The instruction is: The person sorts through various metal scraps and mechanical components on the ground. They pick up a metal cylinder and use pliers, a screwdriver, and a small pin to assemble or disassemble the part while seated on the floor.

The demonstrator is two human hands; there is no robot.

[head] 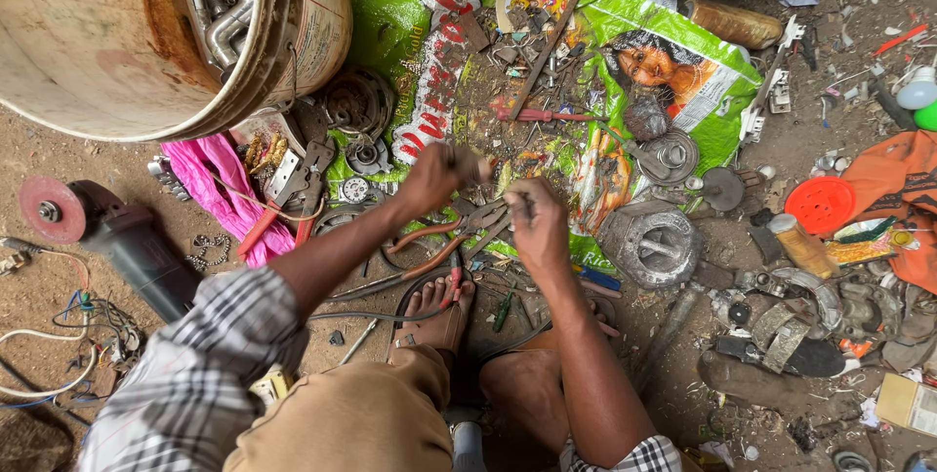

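Scrap sorting on the ground — both hands engaged.
Left hand clenched around a small dark metal part; right hand pinches a tiny piece — unidentifiable — above the orange-handled pliers.

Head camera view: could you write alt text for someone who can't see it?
Seen from above, a seated person's left hand and right hand grip small metal parts over pliers, on a green printed sack strewn with scrap, beside a bucket.

Both forearms reach forward, left hand fisted and raised, right hand curled, fingers pinched
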